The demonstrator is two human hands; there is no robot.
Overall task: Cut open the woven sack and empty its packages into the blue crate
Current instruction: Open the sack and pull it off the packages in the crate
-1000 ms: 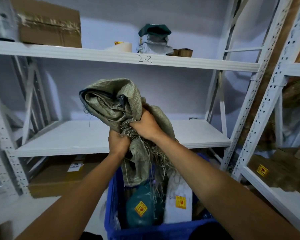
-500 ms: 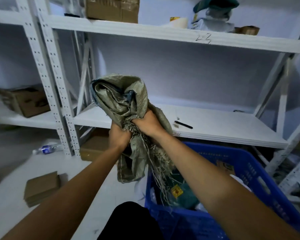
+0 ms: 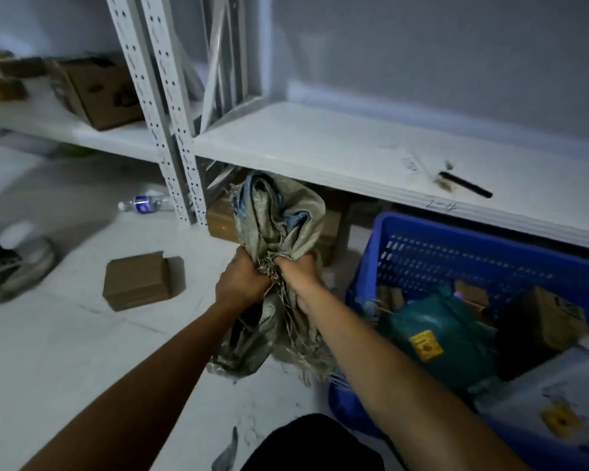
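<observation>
Fingers of both hands are curled tight into the woven sack point(image 3: 279, 229), bunching it into a wad: my left hand point(image 3: 242, 283) clamps the crumpled middle and my right hand point(image 3: 296, 268) squeezes just beside it, where the frayed cut threads spill out. I hold it this way, I judge, because the sack is limp and looks empty; gathered up, it will not trail or snag. It hangs over the floor point(image 3: 82, 351), just left of the blue crate point(image 3: 456, 246), not above it. The packages lie inside the crate, among them a teal parcel point(image 3: 439, 331) with a yellow sticker and a brown carton point(image 3: 544, 321). So the emptying seems done, and the sack now wants setting aside. One small cardboard box point(image 3: 136, 282) sits on the floor, well apart from the crate; whether it belongs with the load I cannot tell. On the shelf point(image 3: 320, 144) above lies a dark tool point(image 3: 464, 185), perhaps the cutter.
</observation>
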